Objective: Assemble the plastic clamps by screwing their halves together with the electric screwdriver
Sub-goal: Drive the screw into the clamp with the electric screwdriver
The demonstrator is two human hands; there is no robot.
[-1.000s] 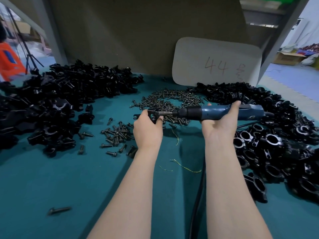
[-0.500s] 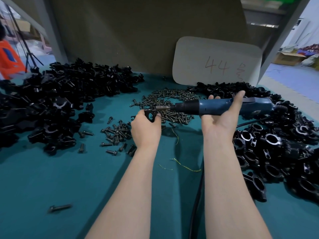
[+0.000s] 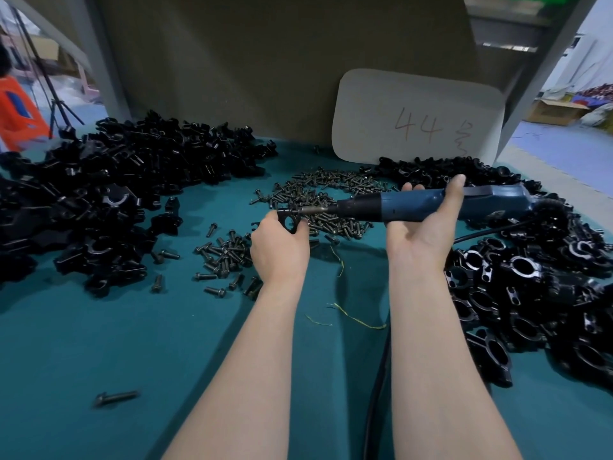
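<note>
My left hand (image 3: pixel 278 250) grips a small black plastic clamp (image 3: pixel 289 221) above the teal table. My right hand (image 3: pixel 421 234) holds the blue electric screwdriver (image 3: pixel 428 207) level, its bit pointing left and meeting the right side of the clamp. Loose dark screws (image 3: pixel 331 197) lie in a heap just behind the clamp, and a smaller scatter of screws (image 3: pixel 225 257) sits left of my left hand. Black clamp halves (image 3: pixel 109 194) are piled at the left. Assembled clamps (image 3: pixel 517 287) are heaped at the right.
A white card marked 44 (image 3: pixel 418 117) leans on the back wall. The screwdriver's black cord (image 3: pixel 374 393) runs down between my forearms. One stray screw (image 3: pixel 116 398) lies near the front left. Thin yellow threads (image 3: pixel 358 318) lie on the teal table (image 3: pixel 99 343).
The screwdriver has tilted slightly and drawn a little to the right, then come back to the clamp. My left hand turned the clamp so its round hole now shows.
</note>
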